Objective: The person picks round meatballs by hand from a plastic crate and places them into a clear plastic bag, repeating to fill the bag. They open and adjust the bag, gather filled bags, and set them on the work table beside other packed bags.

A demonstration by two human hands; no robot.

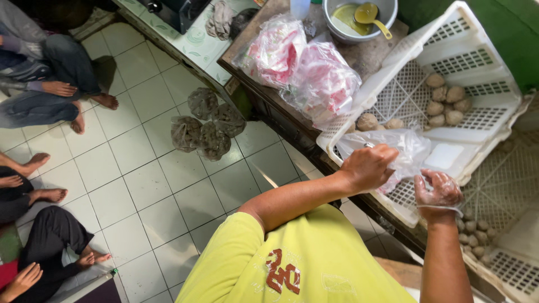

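Note:
My left hand [368, 166] is bare and pinches the top edge of a clear plastic bag [405, 147], held over a white plastic crate [393, 50]. My right hand [441, 191] wears a thin clear glove. Its fingers are curled against the bag's right edge. The crate is tilted on the table and holds several round brown dough balls [446, 104] near its far side. Two more balls [377, 122] lie just behind the bag. What is inside the bag is hard to make out.
A second crate [505, 185] with small brown balls [474, 233] sits at lower right. Two clear bags of pink packets [303, 67] and a metal bowl [387, 14] with a yellow ladle [368, 14] are on the table. Several filled bags [205, 126] lie on the tiled floor. People sit on the floor at left [50, 84].

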